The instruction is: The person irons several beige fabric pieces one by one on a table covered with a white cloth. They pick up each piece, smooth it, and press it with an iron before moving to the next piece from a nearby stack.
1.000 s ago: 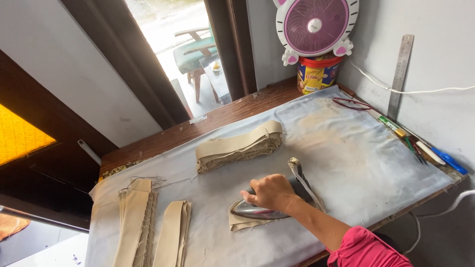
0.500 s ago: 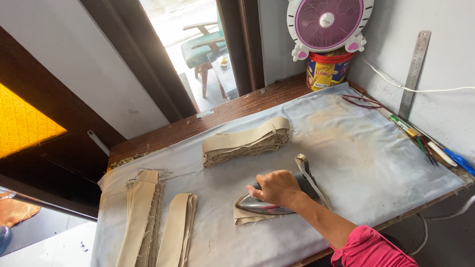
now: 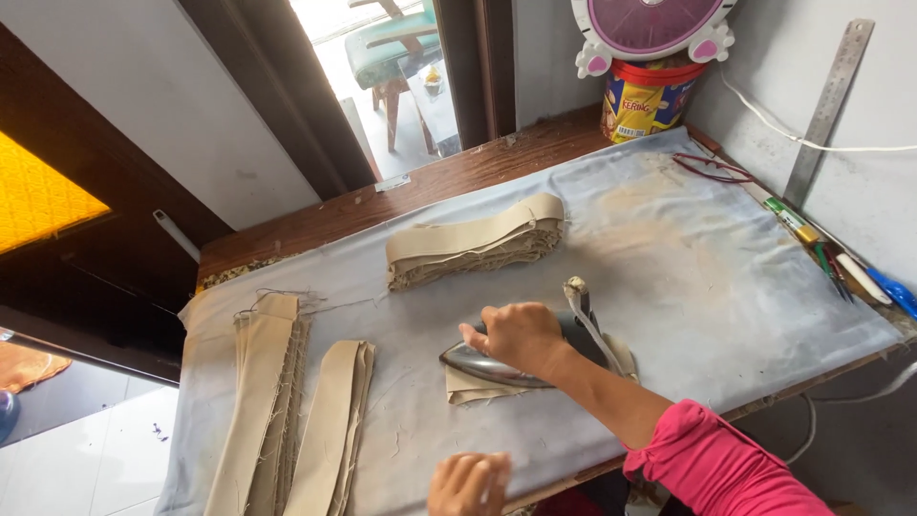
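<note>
Right hand (image 3: 516,334) gripping iron (image 3: 497,365) on beige strip (image 3: 478,390)

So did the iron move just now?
No, barely: the iron under the right hand still sits on the same folded beige piece, just in front of the stack of strips.

Perhaps four fabric stacks (image 3: 475,243), one iron (image 3: 521,358)
</note>
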